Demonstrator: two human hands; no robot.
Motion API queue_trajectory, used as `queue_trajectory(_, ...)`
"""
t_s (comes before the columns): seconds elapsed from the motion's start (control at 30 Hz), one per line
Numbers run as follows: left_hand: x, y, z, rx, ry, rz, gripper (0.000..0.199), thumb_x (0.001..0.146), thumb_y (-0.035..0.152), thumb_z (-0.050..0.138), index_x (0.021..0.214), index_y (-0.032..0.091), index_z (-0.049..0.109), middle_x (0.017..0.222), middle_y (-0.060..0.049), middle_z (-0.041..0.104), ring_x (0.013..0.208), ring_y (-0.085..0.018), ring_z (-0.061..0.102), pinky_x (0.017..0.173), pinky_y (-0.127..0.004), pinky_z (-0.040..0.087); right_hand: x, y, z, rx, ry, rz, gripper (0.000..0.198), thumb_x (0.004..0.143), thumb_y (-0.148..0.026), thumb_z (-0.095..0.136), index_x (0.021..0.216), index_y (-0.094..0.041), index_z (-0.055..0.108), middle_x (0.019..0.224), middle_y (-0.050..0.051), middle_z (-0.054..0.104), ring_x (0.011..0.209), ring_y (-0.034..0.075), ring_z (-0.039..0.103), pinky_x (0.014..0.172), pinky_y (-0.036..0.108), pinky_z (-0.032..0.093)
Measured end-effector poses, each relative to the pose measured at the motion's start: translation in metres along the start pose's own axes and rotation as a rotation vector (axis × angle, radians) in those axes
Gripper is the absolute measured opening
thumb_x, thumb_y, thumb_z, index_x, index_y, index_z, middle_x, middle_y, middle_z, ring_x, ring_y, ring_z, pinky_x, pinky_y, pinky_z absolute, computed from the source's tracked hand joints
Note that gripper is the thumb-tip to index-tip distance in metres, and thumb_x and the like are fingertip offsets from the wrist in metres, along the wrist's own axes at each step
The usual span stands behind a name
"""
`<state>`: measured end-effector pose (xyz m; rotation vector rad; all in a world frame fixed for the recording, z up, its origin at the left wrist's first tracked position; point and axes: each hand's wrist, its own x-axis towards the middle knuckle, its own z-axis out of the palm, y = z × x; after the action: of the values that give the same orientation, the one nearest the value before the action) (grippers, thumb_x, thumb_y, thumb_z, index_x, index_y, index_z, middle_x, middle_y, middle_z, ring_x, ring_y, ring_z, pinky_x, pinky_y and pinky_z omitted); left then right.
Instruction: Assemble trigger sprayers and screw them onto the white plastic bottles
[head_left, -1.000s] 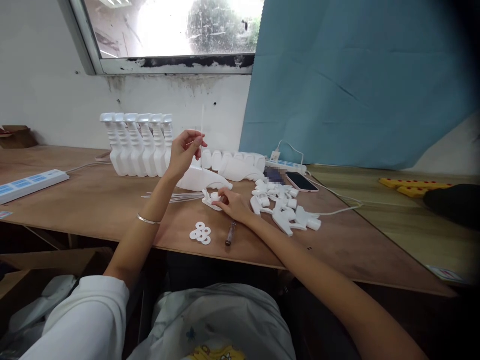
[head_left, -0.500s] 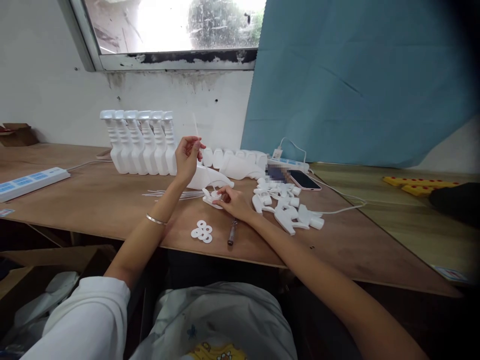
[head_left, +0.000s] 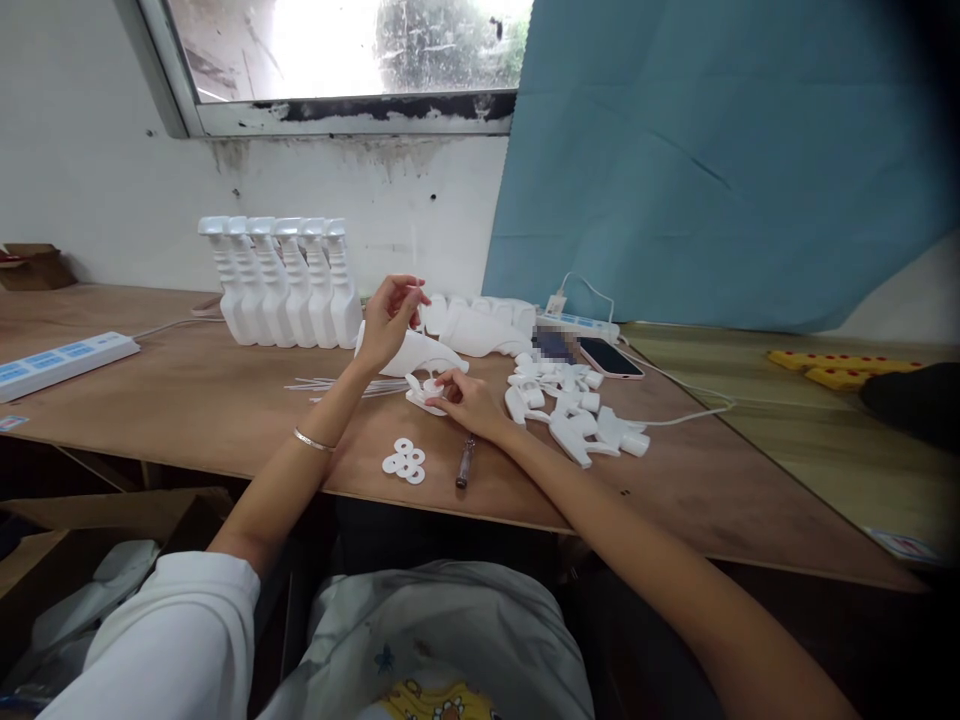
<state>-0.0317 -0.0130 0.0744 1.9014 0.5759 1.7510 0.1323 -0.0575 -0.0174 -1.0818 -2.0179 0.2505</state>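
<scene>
Raised above the table, my left hand pinches a thin pale tube that points upward, faint against the white wall. My right hand is closed on a white spray trigger head, holding it down on the tabletop. Fingers cover part of that head. More loose thin tubes lie left of it, partly behind my left forearm. White ring washers are gathered in front, and a screwdriver with a clear handle lies beside them.
Several white spray bottles stand in a row at the back left, while others lie behind my hands. Loose trigger heads are piled on the right, near a phone. Power strips and cables run along the table.
My left hand has moved slightly to the right with the tube, closer above the trigger head. My right hand stays in place on the trigger head.
</scene>
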Motion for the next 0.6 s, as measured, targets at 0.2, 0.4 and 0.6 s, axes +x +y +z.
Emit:
queue_trajectory(0.2, -0.009, 0.008, -0.006, 0.098, -0.619, -0.312, 0.019, 0.077, 0.031, 0.059, 0.076, 0.012, 0.058, 0.070, -0.005, 0.064, 0.056, -0.008, 0.057, 0.057, -0.022, 0.048, 0.000, -0.002, -0.001, 0.055, 0.011, 0.042, 0.038, 0.070, -0.044, 0.066, 0.095, -0.021, 0.049, 0.075, -0.001, 0.063, 0.060, 0.014, 0.057, 0.061, 0.027, 0.043)
queue_trajectory(0.4, -0.008, 0.008, -0.016, 0.220, -0.818, -0.374, 0.011, 0.068, 0.019, 0.063, 0.073, 0.012, 0.057, 0.067, -0.005, 0.065, 0.062, -0.013, 0.063, 0.058, -0.025, 0.050, 0.002, 0.000, 0.001, 0.131, 0.007, 0.045, 0.043, 0.070, -0.042, 0.067, 0.101, -0.021, 0.046, 0.080, 0.000, 0.065, 0.063, 0.014, 0.058, 0.063, 0.028, 0.044)
queue_trajectory(0.6, -0.010, 0.002, -0.014, 0.313, -0.834, -0.351, 0.018, 0.064, 0.022, 0.066, 0.075, 0.014, 0.053, 0.066, -0.002, 0.064, 0.062, -0.014, 0.062, 0.053, -0.021, 0.044, 0.002, -0.002, -0.001, 0.152, -0.002, 0.057, 0.041, 0.069, -0.041, 0.067, 0.098, -0.021, 0.047, 0.078, -0.001, 0.065, 0.062, 0.014, 0.059, 0.062, 0.028, 0.044)
